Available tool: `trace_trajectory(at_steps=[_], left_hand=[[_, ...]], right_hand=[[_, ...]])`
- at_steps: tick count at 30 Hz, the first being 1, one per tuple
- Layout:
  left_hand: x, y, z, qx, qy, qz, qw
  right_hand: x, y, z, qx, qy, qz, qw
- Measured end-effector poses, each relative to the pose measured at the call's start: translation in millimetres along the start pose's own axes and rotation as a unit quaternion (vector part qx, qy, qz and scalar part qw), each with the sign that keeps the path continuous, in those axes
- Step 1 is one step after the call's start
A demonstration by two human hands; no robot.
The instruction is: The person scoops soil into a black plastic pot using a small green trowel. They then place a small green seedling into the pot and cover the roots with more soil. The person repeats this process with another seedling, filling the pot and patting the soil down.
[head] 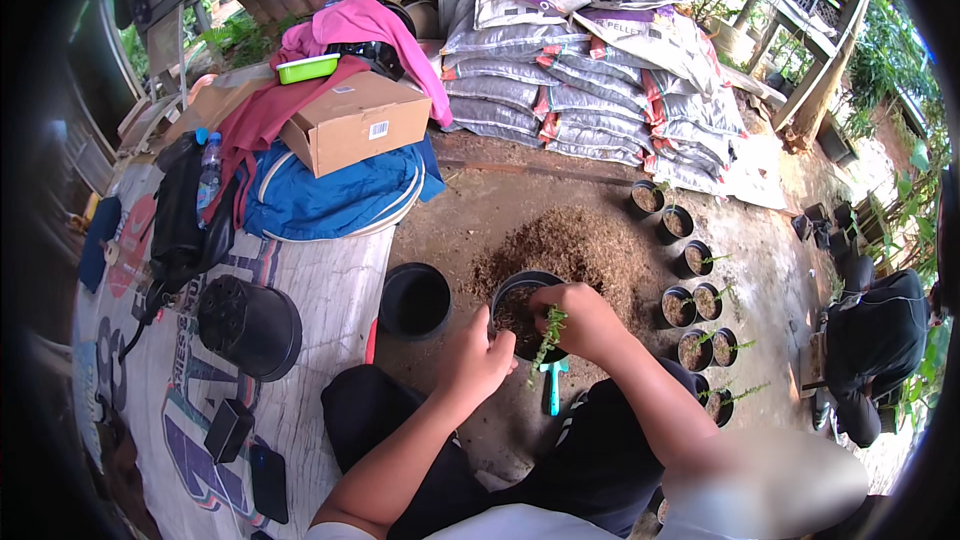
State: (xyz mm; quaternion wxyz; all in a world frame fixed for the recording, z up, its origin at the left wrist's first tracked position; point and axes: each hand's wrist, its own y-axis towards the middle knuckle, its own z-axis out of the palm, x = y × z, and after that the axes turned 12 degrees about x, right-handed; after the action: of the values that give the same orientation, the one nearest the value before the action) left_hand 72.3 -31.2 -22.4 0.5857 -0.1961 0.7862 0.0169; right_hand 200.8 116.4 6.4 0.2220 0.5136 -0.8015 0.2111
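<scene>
A black plastic plant pot (517,279) with brown potting mix in it stands before me. My left hand (478,354) is at its near left side, fingers curled against the rim. Over the pot's right side, my right hand (581,321) bends down with its fingers at the mix; their tips are partly hidden. A leafy green cutting (553,330) leans out over the near rim beside my right fingers. Whether those fingers grip its stem is unclear. Just below the pot lies a teal hand trowel (554,390).
Loose potting mix (577,240) is heaped behind the pot. Another black pot (415,301) stands to the left, an overturned one (251,326) on the printed sheet (322,292). Several small planted pots (679,307) line the right. Stacked sacks (592,90) stand behind; a person (874,345) sits far right.
</scene>
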Motion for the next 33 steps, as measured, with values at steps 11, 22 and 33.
trace_trajectory(at_steps=[11,22,33], left_hand=[[7.2,3.3,1.9,0.007,0.002,0.000,1.000],[1.4,1.7,-0.4,0.035,0.011,-0.002,0.999],[0.0,0.1,-1.9,0.043,-0.049,0.016,0.998]], right_hand=[[-5.8,2.9,2.9,0.010,-0.005,0.002,1.000],[-7.7,4.5,5.3,0.015,0.004,0.017,1.000],[-4.6,7.1,14.9,0.028,-0.042,0.022,0.998]])
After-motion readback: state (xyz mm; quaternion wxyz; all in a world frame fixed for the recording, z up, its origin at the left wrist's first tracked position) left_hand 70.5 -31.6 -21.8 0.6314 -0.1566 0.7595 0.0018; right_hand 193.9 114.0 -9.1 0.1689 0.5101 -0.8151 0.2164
